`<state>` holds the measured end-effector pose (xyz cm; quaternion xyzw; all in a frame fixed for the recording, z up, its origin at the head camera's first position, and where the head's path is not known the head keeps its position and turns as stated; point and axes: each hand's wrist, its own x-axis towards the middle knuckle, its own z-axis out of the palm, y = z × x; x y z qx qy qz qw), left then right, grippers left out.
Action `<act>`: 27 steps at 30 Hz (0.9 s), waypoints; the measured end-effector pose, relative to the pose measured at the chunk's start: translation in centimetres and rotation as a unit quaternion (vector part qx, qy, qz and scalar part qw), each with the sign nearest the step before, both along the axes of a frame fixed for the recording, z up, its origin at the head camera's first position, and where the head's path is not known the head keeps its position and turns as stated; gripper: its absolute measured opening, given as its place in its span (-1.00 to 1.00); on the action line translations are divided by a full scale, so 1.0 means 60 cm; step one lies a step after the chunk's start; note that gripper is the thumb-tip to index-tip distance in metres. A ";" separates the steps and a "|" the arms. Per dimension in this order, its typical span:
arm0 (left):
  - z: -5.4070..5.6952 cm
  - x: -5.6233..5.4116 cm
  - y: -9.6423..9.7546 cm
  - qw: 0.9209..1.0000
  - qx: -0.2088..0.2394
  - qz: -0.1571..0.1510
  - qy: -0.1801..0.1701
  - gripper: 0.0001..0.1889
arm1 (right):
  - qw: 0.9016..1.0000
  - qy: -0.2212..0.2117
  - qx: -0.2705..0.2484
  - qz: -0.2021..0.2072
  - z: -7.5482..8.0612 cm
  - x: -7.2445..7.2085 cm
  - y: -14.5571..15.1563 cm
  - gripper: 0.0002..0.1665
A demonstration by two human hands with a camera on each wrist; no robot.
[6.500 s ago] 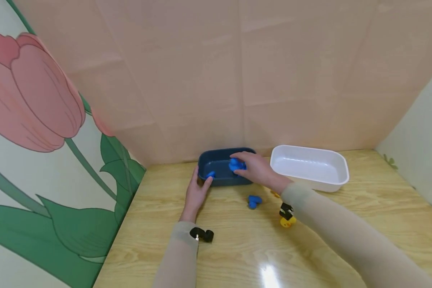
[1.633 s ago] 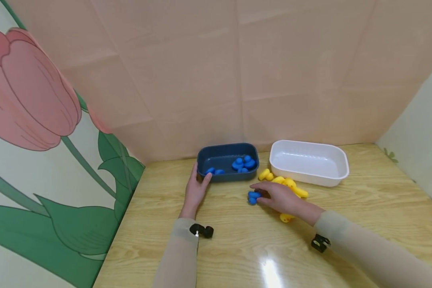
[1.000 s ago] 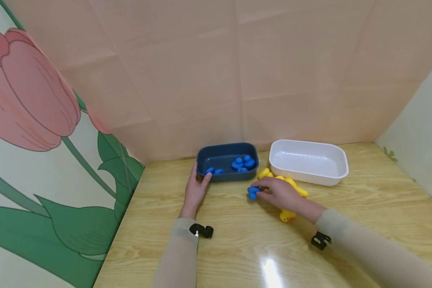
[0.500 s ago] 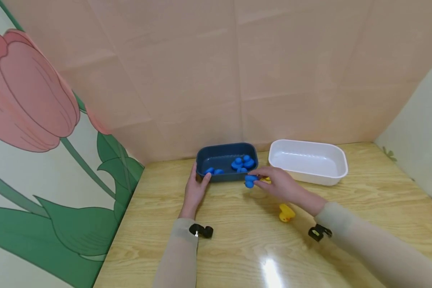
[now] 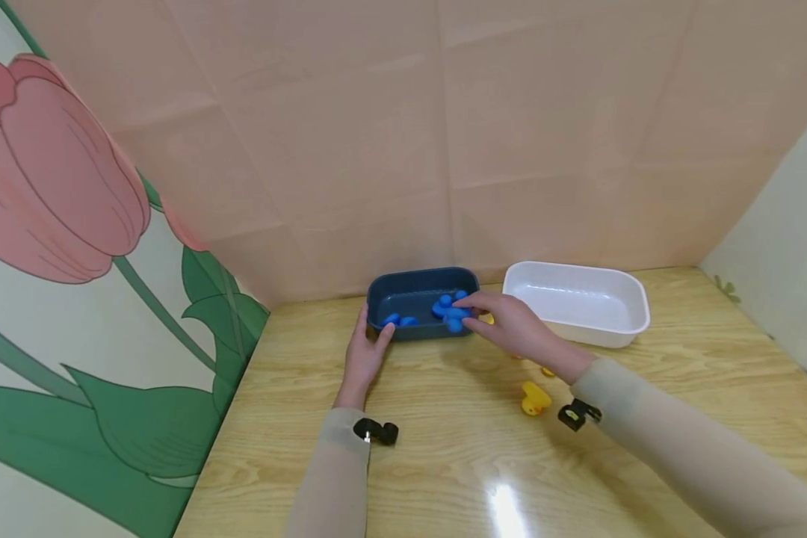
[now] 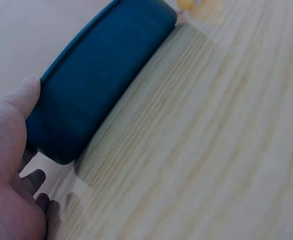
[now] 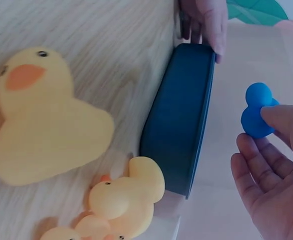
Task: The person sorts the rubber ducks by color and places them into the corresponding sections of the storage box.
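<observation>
Right hand pinches a blue duck between thumb and fingers. In head view the duck overlaps the tray's near right corner; right wrist shows it's actually above the rim, two smooth round lobes. Left hand rests at the dark blue tray's left end, thumb at the rim, fingers fairly straight, not clamped. Only head view shows inside: more blue ducks, plus the glossy white tray alongside. Wrist views get just the dark tray's smooth outer wall, rounded corner. Right wrist also shows matte yellow ducks with orange beaks, mostly hidden by the right hand in head view. Desk: streaky woodgrain.
</observation>
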<state>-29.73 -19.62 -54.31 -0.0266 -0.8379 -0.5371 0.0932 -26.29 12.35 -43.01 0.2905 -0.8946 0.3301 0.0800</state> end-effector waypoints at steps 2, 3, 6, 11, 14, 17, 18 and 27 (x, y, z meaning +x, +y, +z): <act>0.000 0.000 0.000 1.000 -0.001 0.001 0.001 -0.06 | 1.000 0.002 0.006 -0.010 0.003 -0.003 -0.006 -0.57; 0.001 -0.001 0.001 1.000 -0.002 0.002 0.001 -0.06 | 1.000 0.002 0.009 -0.017 0.005 -0.005 -0.010 -0.57; 0.001 -0.001 0.001 1.000 -0.002 0.003 0.001 -0.07 | 0.999 0.000 0.011 -0.039 0.011 -0.009 -0.019 -0.57; 0.002 -0.001 0.001 1.000 -0.003 0.003 0.000 -0.07 | 0.998 -0.008 0.010 -0.063 0.018 -0.020 -0.035 -0.59; 0.002 0.000 0.000 1.000 -0.002 0.003 0.001 -0.08 | 0.998 -0.012 0.013 -0.067 0.017 -0.030 -0.044 -0.59; 0.001 0.000 0.000 1.000 -0.002 0.003 0.000 -0.08 | 0.997 -0.017 0.021 -0.067 0.013 -0.042 -0.051 -0.58; 0.001 0.001 0.000 1.000 -0.002 0.004 0.000 -0.08 | 0.997 -0.018 0.021 -0.065 0.011 -0.046 -0.053 -0.58; -0.001 0.001 0.001 1.000 0.001 0.002 0.001 -0.08 | 0.998 -0.013 0.030 -0.061 -0.002 -0.070 -0.072 -0.59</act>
